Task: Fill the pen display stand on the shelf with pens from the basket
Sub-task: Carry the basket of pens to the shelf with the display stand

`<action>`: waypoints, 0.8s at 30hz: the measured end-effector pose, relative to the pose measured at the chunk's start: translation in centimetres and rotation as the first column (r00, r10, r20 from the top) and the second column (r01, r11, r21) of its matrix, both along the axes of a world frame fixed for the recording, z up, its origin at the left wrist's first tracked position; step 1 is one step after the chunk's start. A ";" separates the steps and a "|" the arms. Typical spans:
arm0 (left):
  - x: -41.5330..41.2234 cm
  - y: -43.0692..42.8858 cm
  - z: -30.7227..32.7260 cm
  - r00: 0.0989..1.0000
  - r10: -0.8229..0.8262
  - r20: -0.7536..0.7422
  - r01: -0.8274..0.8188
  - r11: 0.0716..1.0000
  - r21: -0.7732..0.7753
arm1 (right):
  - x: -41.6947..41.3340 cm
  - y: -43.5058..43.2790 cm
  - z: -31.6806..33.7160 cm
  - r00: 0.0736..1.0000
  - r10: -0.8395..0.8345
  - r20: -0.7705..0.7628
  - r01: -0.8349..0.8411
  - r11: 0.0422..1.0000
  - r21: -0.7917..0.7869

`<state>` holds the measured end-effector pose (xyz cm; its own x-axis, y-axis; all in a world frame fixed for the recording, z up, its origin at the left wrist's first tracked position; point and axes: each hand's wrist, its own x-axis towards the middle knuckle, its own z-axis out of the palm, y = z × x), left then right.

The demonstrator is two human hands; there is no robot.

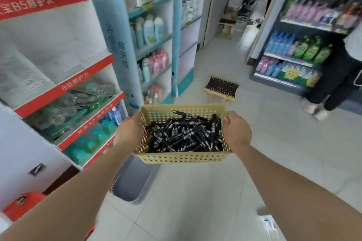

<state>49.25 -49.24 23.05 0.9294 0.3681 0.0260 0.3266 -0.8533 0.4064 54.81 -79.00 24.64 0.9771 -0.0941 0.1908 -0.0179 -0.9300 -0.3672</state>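
Note:
A beige perforated plastic basket [182, 157] is held out in front of me above the floor, at the middle of the view. It is full of black pens [186, 135] lying in a loose heap. My left hand [130, 130] grips the basket's left wall. My right hand [237, 130] grips its right wall. No pen display stand is visible in this view.
A red-and-white cardboard display shelf [64, 88] with packaged goods stands close on my left. Blue shelves of bottles [152, 45] are behind it. A grey bin [135, 182] sits on the tiled floor below the basket. A brush head [221, 88] lies ahead. A person in black [337, 84] stands by a dark drinks shelf at right.

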 end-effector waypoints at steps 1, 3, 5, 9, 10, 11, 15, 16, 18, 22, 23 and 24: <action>1.5 -1.4 0.0 1.000 -0.025 0.007 0.025 1.000 0.014 | 0.7 -1.6 0.1 1.000 -0.025 -0.008 0.025 1.000 0.000; 4.5 -4.1 0.0 0.996 -0.081 0.026 0.081 0.996 0.033 | 2.2 -4.6 0.1 0.997 -0.071 -0.016 0.071 0.997 -0.004; 7.4 -6.9 0.1 0.990 -0.139 0.009 0.138 0.990 0.040 | 3.5 -7.5 0.1 0.992 -0.122 -0.015 0.122 0.993 -0.002; 13.1 -12.2 0.1 0.973 -0.228 0.021 0.228 0.974 0.019 | 6.2 -12.8 0.1 0.974 -0.225 -0.019 0.226 0.974 0.012; 14.6 -13.4 0.0 0.968 -0.250 0.024 0.249 0.968 0.022 | 6.9 -14.0 0.0 0.967 -0.254 -0.022 0.254 0.967 0.014; 16.2 -14.6 -0.3 0.961 -0.274 0.024 0.274 0.962 0.022 | 7.6 -15.2 -0.2 0.959 -0.282 -0.026 0.283 0.959 0.015; 22.7 -19.9 -0.9 0.922 -0.385 0.043 0.386 0.922 -0.025 | 10.7 -20.1 -0.9 0.916 -0.397 -0.062 0.400 0.916 0.036; 24.3 -21.3 -0.9 0.912 -0.407 0.043 0.408 0.912 -0.033 | 11.5 -21.2 -1.0 0.902 -0.426 -0.070 0.429 0.903 0.040; 27.4 -24.2 -0.8 0.886 -0.462 0.044 0.463 0.886 -0.029 | 12.9 -23.6 -1.0 0.873 -0.481 -0.076 0.485 0.873 0.042; 32.8 -30.3 -0.3 0.808 -0.585 0.073 0.589 0.808 -0.037 | 15.1 -28.5 -0.6 0.806 -0.587 -0.072 0.591 0.805 0.049; 34.0 -31.9 -0.1 0.789 -0.610 0.078 0.614 0.788 -0.052 | 15.5 -29.7 -0.5 0.790 -0.609 -0.073 0.613 0.788 0.051; 35.1 -33.6 0.1 0.771 -0.632 0.080 0.637 0.769 -0.059 | 16.0 -31.1 -0.3 0.772 -0.631 -0.074 0.635 0.771 0.054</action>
